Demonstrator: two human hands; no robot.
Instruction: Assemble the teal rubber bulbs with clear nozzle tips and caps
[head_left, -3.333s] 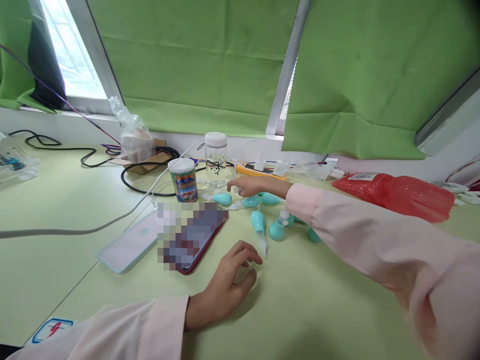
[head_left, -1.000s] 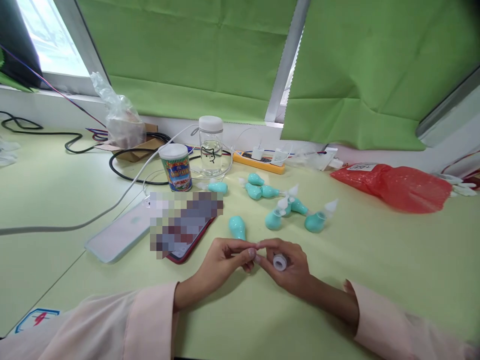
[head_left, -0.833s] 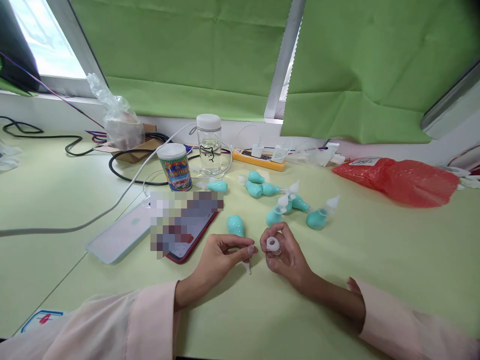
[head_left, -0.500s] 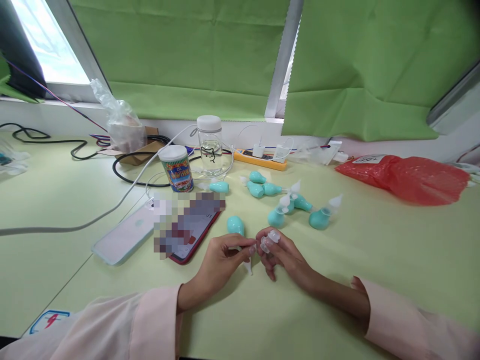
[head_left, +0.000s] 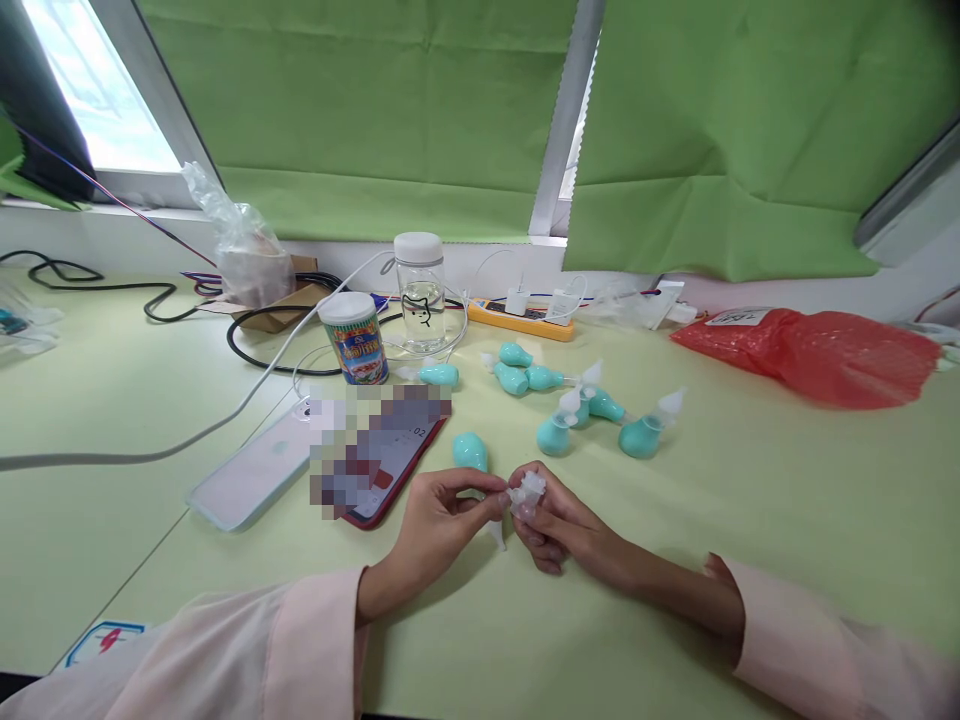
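Observation:
A small clear plastic fitting sits in the fingers of my right hand, which is closed around it. My left hand is pinched at the fitting's left side; what lies between its fingertips is too small to make out. Just beyond my left hand a teal squeeze bulb lies on the table, partly hidden by the fingers. A white pointed tip shows below my left fingertips. Several more teal bulbs with white tips lie farther back, among them an upright one and another at the right.
Left of my hands lie a phone with a red edge and a pale-cased phone. Behind stand a printed canister, a clear jar and an orange power strip. A red plastic bag lies at right.
My right hand has turned and its fingers have curled in, so the clear fitting now sits lower and against my left fingertips. My left hand has barely moved.

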